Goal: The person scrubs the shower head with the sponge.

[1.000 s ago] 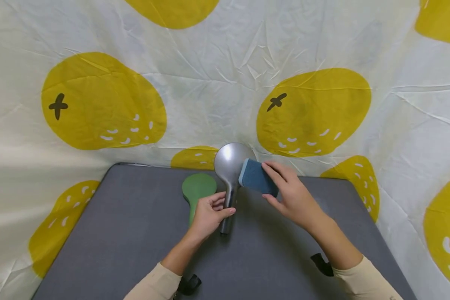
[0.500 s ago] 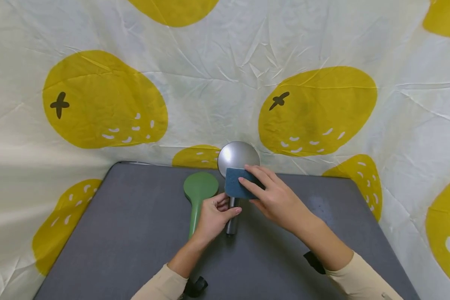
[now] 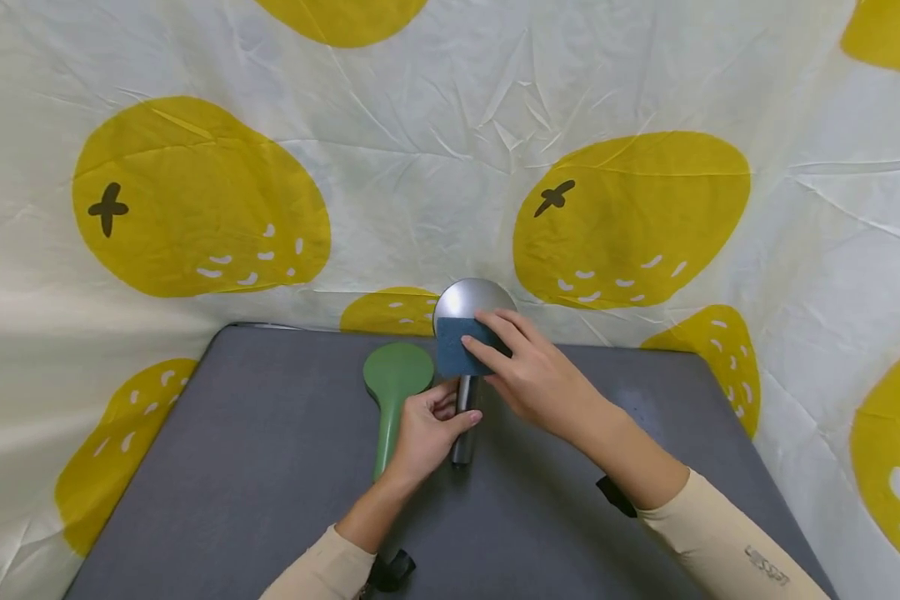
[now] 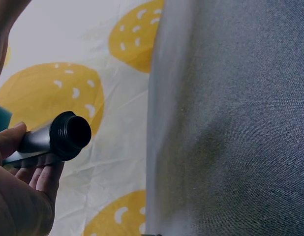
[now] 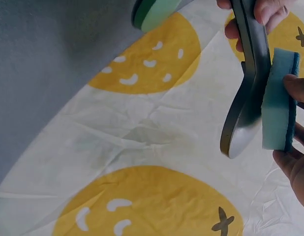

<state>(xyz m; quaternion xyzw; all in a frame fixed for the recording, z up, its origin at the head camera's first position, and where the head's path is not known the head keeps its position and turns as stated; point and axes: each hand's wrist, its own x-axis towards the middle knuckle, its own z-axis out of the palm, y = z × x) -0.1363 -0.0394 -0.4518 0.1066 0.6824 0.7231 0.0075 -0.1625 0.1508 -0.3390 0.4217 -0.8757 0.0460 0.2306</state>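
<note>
My left hand (image 3: pixel 429 435) grips the handle of a silver shower head (image 3: pixel 474 296), raised above the table with its round head up. Its black threaded end (image 4: pixel 72 135) faces the left wrist camera. In my right hand (image 3: pixel 543 379) is a two-layer sponge (image 3: pixel 456 348), dark blue on one side and light blue on the other. The right wrist view shows the sponge's light side (image 5: pixel 276 103) against the back of the shower head, where neck and head meet. Left of my left hand lies a green shower head (image 3: pixel 399 371), its lower handle hidden by that hand.
A dark grey table (image 3: pixel 232 475) lies under both hands. Behind it and at both sides hangs a pale cloth (image 3: pixel 420 208) with yellow fruit prints. Black straps (image 3: pixel 392 572) show below the wrists.
My right hand has brought the sponge leftward from the shower head's side onto its neck, then slid it slightly up toward the head. The left hand keeps its grip, shifted slightly right.
</note>
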